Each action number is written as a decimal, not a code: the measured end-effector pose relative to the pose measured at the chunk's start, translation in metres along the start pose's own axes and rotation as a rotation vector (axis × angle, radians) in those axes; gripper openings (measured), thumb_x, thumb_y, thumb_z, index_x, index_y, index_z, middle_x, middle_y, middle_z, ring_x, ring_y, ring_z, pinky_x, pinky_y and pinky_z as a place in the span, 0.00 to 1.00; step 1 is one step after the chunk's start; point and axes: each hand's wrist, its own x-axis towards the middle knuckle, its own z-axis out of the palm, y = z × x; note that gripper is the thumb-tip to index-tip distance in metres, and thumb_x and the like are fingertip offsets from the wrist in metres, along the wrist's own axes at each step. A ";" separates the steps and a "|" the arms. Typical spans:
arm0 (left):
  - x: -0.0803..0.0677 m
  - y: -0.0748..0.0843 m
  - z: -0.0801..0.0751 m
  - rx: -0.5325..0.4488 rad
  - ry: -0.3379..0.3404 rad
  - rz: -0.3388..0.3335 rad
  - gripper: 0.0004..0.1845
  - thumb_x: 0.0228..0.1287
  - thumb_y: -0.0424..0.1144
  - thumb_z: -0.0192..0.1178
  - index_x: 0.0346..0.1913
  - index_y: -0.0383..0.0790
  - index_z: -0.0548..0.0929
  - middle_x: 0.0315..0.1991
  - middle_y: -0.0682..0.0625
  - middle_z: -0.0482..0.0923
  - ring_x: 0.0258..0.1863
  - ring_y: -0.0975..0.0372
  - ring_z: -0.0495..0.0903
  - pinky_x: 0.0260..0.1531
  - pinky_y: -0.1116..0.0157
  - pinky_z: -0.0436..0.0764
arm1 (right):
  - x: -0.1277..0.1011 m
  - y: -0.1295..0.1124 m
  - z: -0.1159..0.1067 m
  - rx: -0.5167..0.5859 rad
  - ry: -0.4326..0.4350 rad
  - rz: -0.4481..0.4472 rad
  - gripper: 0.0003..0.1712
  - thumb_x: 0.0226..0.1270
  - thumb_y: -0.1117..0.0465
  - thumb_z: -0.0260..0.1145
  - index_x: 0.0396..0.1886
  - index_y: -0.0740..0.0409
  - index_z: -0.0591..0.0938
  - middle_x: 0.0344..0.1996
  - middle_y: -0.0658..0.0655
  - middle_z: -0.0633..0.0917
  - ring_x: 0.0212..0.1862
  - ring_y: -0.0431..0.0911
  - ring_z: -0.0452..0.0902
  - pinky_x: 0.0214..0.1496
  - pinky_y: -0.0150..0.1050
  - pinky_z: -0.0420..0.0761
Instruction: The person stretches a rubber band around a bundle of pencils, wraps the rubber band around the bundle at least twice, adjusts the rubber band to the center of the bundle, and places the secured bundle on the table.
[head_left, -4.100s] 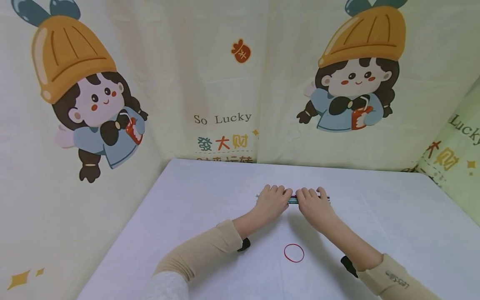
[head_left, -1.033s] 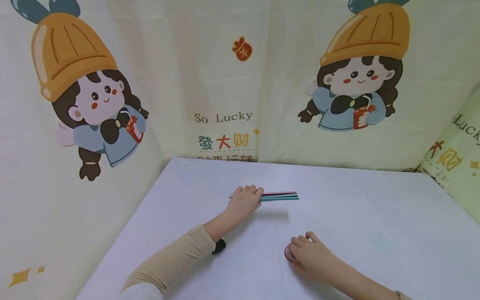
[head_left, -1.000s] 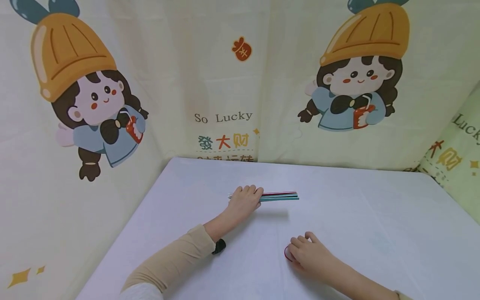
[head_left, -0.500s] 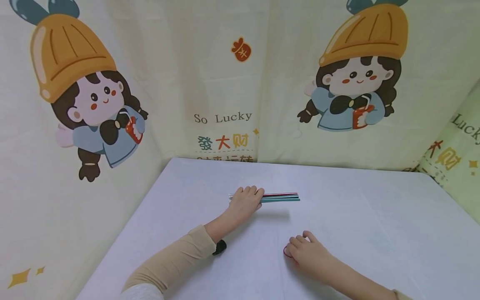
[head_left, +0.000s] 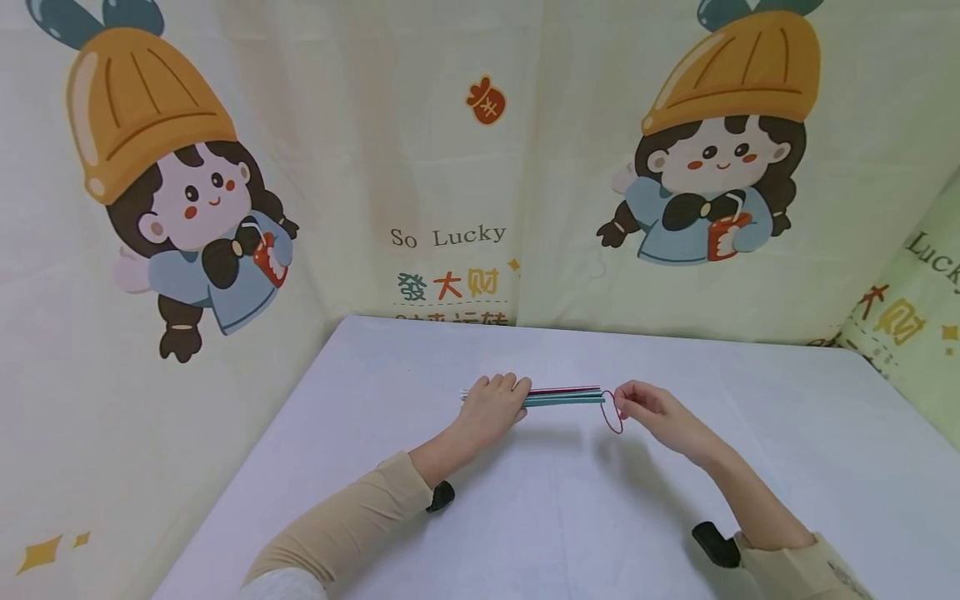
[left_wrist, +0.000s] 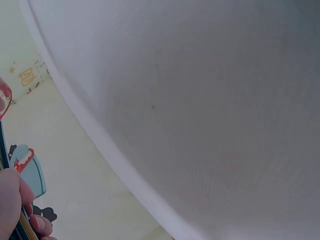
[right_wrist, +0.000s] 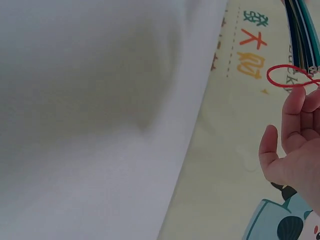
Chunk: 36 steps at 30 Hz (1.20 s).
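One rubber band (head_left: 612, 412), several straws (head_left: 566, 395).

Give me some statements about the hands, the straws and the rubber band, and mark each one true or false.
1. The left hand grips the bundle of straws. True.
2. The red rubber band lies flat on the white table. False: the right hand pinches it at the free end of the straws.
3. The right hand holds the straws. False: it holds only the band.
4. The wall cloth reads "So Lucky". True.
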 end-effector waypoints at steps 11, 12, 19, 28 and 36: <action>0.000 0.002 -0.001 0.004 -0.018 0.002 0.14 0.61 0.50 0.56 0.43 0.45 0.72 0.31 0.54 0.73 0.30 0.64 0.74 0.25 0.70 0.67 | 0.018 -0.001 -0.009 -0.046 0.026 0.016 0.10 0.68 0.63 0.54 0.40 0.68 0.73 0.31 0.58 0.76 0.36 0.43 0.71 0.40 0.31 0.70; 0.000 0.002 -0.001 0.008 -0.015 0.001 0.14 0.61 0.50 0.56 0.43 0.45 0.72 0.31 0.54 0.73 0.30 0.64 0.74 0.25 0.70 0.68 | 0.018 -0.001 -0.010 -0.057 0.033 0.017 0.10 0.68 0.63 0.53 0.40 0.68 0.73 0.31 0.58 0.76 0.36 0.44 0.71 0.40 0.31 0.70; 0.000 -0.001 0.001 0.013 -0.008 -0.004 0.14 0.61 0.50 0.56 0.43 0.45 0.71 0.30 0.54 0.73 0.29 0.64 0.74 0.25 0.70 0.68 | 0.019 -0.001 -0.012 -0.068 0.012 0.037 0.12 0.69 0.61 0.53 0.42 0.69 0.73 0.33 0.58 0.77 0.39 0.45 0.73 0.44 0.31 0.70; 0.002 -0.001 0.004 0.018 -0.006 -0.011 0.14 0.61 0.50 0.56 0.42 0.45 0.71 0.29 0.54 0.73 0.28 0.64 0.74 0.25 0.70 0.69 | 0.019 -0.015 -0.004 -0.134 -0.055 -0.062 0.07 0.67 0.62 0.56 0.40 0.62 0.75 0.31 0.56 0.76 0.37 0.45 0.72 0.41 0.35 0.73; 0.002 -0.001 0.004 -0.002 0.033 -0.037 0.13 0.61 0.49 0.56 0.39 0.44 0.71 0.27 0.53 0.72 0.24 0.63 0.73 0.21 0.70 0.68 | 0.009 -0.022 0.019 -0.324 0.094 -0.171 0.02 0.65 0.63 0.58 0.34 0.57 0.76 0.27 0.45 0.75 0.33 0.39 0.71 0.43 0.40 0.70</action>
